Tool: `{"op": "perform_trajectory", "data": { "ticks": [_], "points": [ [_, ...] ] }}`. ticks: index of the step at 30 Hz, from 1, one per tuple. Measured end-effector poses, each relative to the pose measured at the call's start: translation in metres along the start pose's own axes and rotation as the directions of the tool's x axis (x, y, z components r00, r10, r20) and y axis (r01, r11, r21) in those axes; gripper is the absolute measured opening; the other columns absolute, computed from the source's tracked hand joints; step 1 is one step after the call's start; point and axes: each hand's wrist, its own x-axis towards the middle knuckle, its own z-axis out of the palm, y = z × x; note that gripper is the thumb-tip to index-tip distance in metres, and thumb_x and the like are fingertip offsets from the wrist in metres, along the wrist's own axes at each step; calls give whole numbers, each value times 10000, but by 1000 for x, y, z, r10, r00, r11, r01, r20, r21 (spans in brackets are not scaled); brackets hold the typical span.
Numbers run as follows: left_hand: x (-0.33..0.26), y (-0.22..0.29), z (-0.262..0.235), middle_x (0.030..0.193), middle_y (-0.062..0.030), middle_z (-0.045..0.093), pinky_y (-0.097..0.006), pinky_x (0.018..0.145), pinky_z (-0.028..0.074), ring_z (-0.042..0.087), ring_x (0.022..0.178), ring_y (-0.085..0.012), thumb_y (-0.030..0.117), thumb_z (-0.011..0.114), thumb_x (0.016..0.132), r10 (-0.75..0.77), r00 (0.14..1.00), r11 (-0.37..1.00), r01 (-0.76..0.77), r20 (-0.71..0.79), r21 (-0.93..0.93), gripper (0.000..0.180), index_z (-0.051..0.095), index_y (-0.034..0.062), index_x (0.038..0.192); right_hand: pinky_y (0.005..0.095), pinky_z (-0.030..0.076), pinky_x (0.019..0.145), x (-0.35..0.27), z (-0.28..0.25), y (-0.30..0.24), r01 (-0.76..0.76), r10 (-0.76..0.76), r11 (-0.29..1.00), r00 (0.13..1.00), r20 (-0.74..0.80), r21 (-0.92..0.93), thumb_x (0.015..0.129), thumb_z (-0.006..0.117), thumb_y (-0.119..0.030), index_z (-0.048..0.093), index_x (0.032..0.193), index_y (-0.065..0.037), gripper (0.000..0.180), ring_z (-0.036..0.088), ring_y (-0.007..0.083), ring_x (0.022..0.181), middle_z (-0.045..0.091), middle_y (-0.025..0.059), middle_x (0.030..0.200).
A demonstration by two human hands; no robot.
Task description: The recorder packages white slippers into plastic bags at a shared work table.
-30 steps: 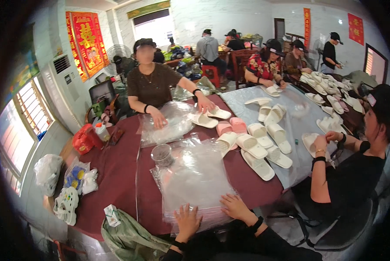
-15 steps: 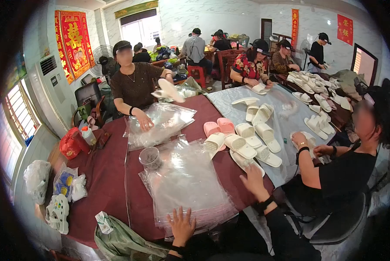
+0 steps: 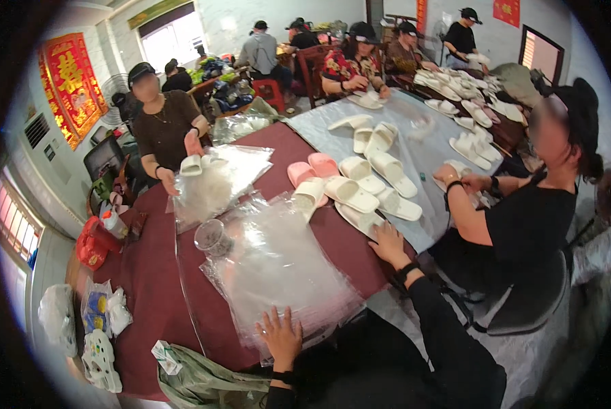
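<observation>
While my left grip [image 3: 282, 337] lies spread on bags [image 3: 282, 259], my right grip [image 3: 391, 247] (whether clamped, I can't tell) touches a slipper [image 3: 357, 219].

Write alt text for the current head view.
The wearer's left hand lies on a stack of clear plastic bags, while the right hand is at the near end of a white slipper at a dark red table. More white slippers and a pink pair lie beyond, with co-workers around.
</observation>
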Motion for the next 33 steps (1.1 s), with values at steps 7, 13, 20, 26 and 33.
{"op": "perform_trajectory", "data": {
  "ticks": [7,13,20,26,33],
  "points": [
    [7,4,6,1394,-145,385,-604,1063,137,281,1315,-388,386,560,831,4,999,1000,-3,-44,22,493,509,206,1288,544,395,879,20,-11,0,-91,89,993,996,20,77,752,672,-425,479,1276,-165,616,458,371,1157,461,211,1275],
    [1,-5,-3,1396,-125,385,-601,1061,148,303,1303,-379,399,569,821,-41,998,998,43,-55,35,495,515,228,1282,447,493,788,17,-38,-23,51,-63,991,993,96,124,611,735,-433,516,1238,-158,719,575,385,952,570,206,1069],
    [-4,-4,5,1388,-100,400,-597,1056,165,330,1287,-364,419,564,822,-16,996,999,19,-84,32,486,518,257,1278,293,488,596,20,-52,-7,-424,-227,264,845,483,866,816,599,-325,468,1276,-43,556,600,188,684,616,100,852],
    [-1,-1,6,1382,-106,407,-600,1051,169,329,1287,-361,438,555,826,-23,996,999,25,-85,25,481,529,253,1269,230,452,527,9,-64,-10,-385,-385,-39,857,342,922,892,487,-256,440,1302,-23,474,536,97,609,577,37,802],
    [1,2,4,1379,-108,413,-596,1049,169,333,1286,-357,437,551,831,-7,995,999,11,-95,40,477,529,251,1269,227,406,573,-37,-50,-34,-275,-396,303,834,383,912,896,542,-202,381,1391,-73,536,472,73,649,531,-22,791]
  ]
}}
